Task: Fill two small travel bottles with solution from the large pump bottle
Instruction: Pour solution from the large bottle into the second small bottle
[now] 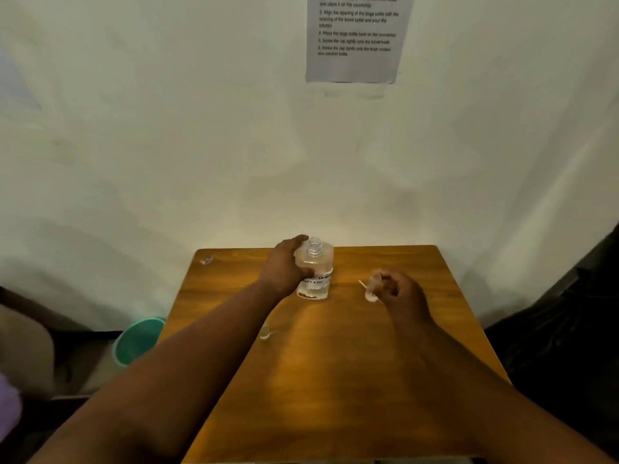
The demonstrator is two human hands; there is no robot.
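Left hand (284,269) gripping large bottle (315,269) upright on bench (335,363), open neck pointing up. Right hand (398,293) closing around blurred pump piece (372,288), tilted, right of bottle.

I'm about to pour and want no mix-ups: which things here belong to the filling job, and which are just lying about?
Job:
- large bottle, open, held by left hand
- small travel bottle in right hand
- small clear piece on table, possibly a cap

Lying about:
- teal bucket on floor
- instruction sheet on wall

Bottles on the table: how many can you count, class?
2 clear: the large bottle, uncapped, in the left hand; a small bottle in the right hand. The blur by the left forearm may be another.
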